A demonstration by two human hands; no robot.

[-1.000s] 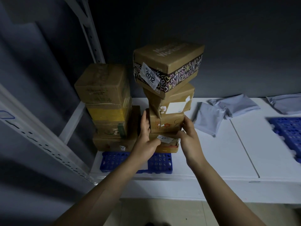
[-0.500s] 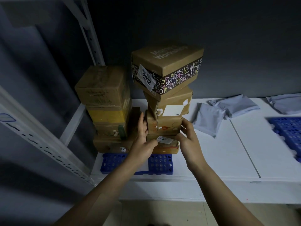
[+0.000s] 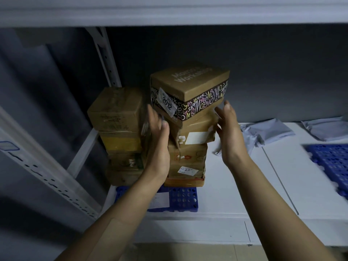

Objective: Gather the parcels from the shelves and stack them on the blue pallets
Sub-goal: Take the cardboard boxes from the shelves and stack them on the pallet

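We are flanking the parcel stack, left hand at nine o'clock, right hand at three, both open and empty.

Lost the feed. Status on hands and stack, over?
Left hand, right hand open, flanking right stack. Top printed box tilted. Grey mailers beside, not blocking.

The view is dim and bluish, with the back wall sunk in deep shadow and the white shelf catching the most light, while motion blur smears the left hand and the blue pallet at the right edge, and the wide lens bends the frame rail at left.
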